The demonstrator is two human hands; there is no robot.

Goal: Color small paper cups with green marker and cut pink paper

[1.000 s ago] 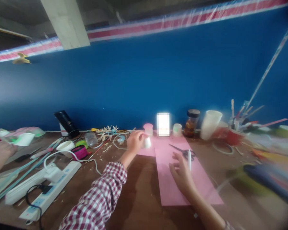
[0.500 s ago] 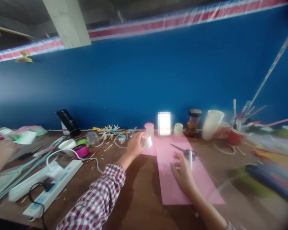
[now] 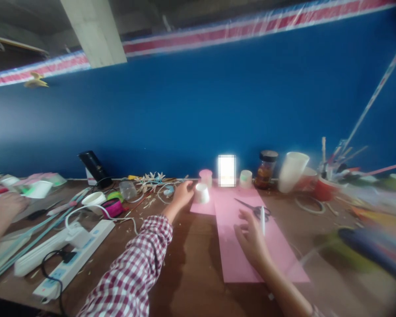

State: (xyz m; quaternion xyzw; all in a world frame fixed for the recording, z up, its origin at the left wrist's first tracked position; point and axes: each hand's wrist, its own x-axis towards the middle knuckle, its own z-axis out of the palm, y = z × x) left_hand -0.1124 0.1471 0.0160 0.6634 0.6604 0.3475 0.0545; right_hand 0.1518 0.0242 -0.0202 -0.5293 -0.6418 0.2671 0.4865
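My left hand point(image 3: 182, 193), in a red-and-white checked sleeve, reaches far over the table. Its fingertips rest against the left side of a small white cup point(image 3: 202, 193), which stands on the far corner of a pink paper sheet point(image 3: 237, 255); the fingers are loosely apart, not wrapped round it. On the same sheet lies my right hand point(image 3: 251, 237), pinching a thin white pen point(image 3: 262, 219) that points away from me. Black scissors point(image 3: 255, 209) lie on the paper just beyond that hand.
Another person's hand point(image 3: 3, 210) rests at the far left. White power strips point(image 3: 66, 259) with cables lie left of my arm. Along the blue wall stand a pink jar point(image 3: 205, 176), a brown jar point(image 3: 265, 169), a tall white cup point(image 3: 292, 171) and a red brush pot point(image 3: 322, 188).
My left hand carried the small white cup a little farther away, set it down on the paper and loosened its hold. My right hand stayed almost still.
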